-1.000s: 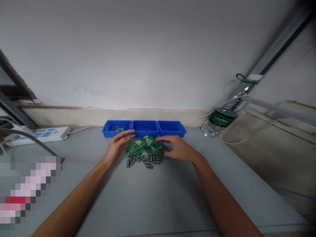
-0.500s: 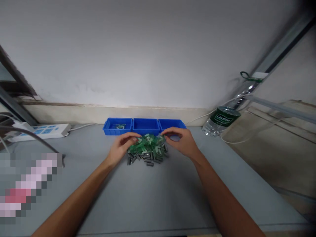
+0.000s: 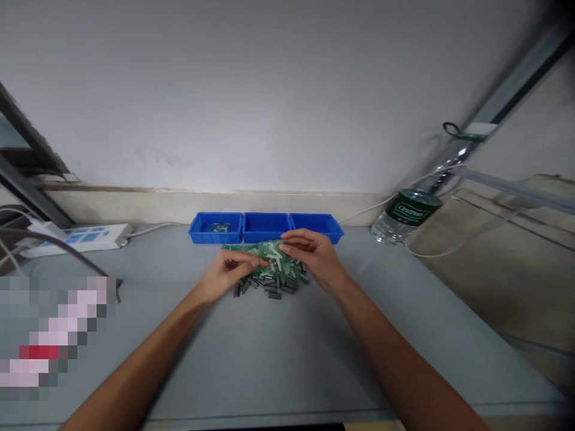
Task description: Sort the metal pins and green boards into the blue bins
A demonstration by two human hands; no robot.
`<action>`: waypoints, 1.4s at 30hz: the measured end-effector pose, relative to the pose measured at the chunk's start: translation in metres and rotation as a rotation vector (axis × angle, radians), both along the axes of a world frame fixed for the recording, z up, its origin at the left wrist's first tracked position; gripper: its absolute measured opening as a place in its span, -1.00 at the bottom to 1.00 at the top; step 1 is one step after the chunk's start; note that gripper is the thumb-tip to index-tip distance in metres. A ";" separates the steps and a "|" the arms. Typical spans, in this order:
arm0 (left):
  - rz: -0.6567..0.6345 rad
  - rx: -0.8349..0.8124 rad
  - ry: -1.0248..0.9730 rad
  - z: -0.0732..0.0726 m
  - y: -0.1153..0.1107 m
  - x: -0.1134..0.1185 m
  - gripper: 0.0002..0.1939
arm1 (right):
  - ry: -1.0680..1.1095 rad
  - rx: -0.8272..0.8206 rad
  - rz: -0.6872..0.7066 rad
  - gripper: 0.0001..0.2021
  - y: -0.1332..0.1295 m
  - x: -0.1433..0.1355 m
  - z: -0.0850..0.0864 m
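A smooth, matt grey tabletop (image 3: 265,359) fills the foreground. On it, near the middle, lie loose short dark-grey cylinders (image 3: 275,296) with a dull metallic look, tumbled at all angles. Just behind and partly over them sits a heap of crinkled, translucent green plastic packets (image 3: 275,257), glossy in their folds, with pale strips showing. The bare left hand (image 3: 224,275) touches the heap's left side, fingers curved and thumb beside them; I cannot tell whether it pinches anything. The bare right hand (image 3: 318,260) reaches the heap's upper right, thumb and fingertips brought close together; whether film is caught between them is too small to tell. Beyond stand three shallow, rectangular blue plastic trays (image 3: 266,237) in a row, the left one holding a small shiny packet (image 3: 220,228). A flat, faintly smudged white wall (image 3: 269,108) rises behind.
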State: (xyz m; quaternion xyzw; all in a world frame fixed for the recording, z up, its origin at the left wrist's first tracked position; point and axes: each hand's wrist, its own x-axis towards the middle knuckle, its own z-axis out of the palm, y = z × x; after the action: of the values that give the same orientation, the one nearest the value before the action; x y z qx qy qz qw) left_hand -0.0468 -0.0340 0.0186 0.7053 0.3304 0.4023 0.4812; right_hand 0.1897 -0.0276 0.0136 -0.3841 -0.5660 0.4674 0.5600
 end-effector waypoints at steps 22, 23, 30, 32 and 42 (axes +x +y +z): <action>0.430 -0.183 -0.236 -0.016 0.028 -0.008 -0.58 | -1.045 0.158 0.167 -0.62 -0.004 0.039 0.005; 0.426 -0.151 -0.200 -0.016 0.027 -0.007 -0.61 | -1.042 0.175 0.167 -0.65 -0.005 0.038 0.007; 0.408 -0.051 -0.080 -0.008 0.016 0.001 -0.68 | -1.066 0.294 0.081 -0.71 -0.009 0.038 0.012; 0.393 -0.027 -0.066 -0.006 0.014 0.002 -0.70 | -1.036 0.341 0.023 -0.71 -0.008 0.040 0.011; 0.055 0.040 -0.040 0.003 0.002 0.005 -0.81 | -0.324 0.212 -0.089 -0.79 -0.009 0.016 0.014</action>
State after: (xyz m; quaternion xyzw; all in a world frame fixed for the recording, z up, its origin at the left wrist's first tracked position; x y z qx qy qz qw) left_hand -0.0420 -0.0324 0.0213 0.6973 0.3318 0.4359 0.4623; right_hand 0.2056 -0.0365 0.0273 -0.4179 -0.6772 0.3118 0.5191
